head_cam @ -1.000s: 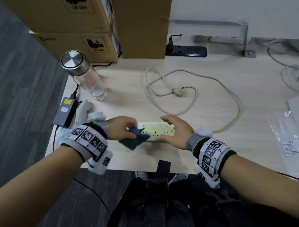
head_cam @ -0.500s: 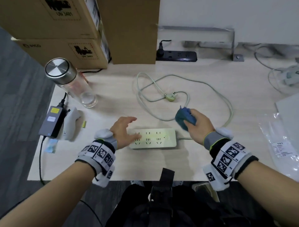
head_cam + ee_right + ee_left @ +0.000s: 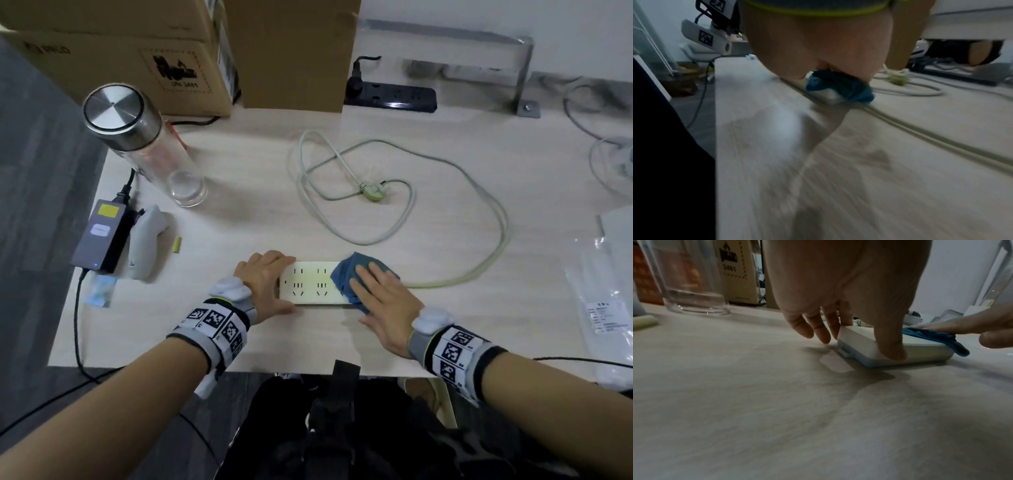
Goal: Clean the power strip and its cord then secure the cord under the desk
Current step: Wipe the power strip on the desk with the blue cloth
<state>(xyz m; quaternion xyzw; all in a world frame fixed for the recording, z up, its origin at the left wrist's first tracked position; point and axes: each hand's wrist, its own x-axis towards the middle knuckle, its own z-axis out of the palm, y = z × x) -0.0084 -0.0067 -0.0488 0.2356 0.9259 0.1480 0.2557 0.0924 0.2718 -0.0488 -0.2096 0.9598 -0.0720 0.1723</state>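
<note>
The white power strip (image 3: 310, 284) lies flat near the desk's front edge. My left hand (image 3: 265, 279) grips its left end, thumb on the near side (image 3: 890, 345) and fingers round the far corner. My right hand (image 3: 380, 294) lies flat with straight fingers, pressing a blue cloth (image 3: 346, 277) onto the strip's right end. In the right wrist view the cloth (image 3: 838, 87) bunches under the palm. The pale green cord (image 3: 493, 219) leaves the strip's right end and loops across the desk to its plug (image 3: 372, 194), which lies loose.
A steel-lidded glass bottle (image 3: 137, 144), a black power adapter (image 3: 102, 236), a white handheld device (image 3: 145, 246) and a small yellow battery (image 3: 176, 245) sit at the left. Cardboard boxes (image 3: 137, 51) and a black power strip (image 3: 390, 96) line the back. A plastic bag (image 3: 603, 291) lies right.
The cloth passed from my left hand to my right, which came down and pressed it flat on the strip's right end. My left hand closed round the strip's left end.
</note>
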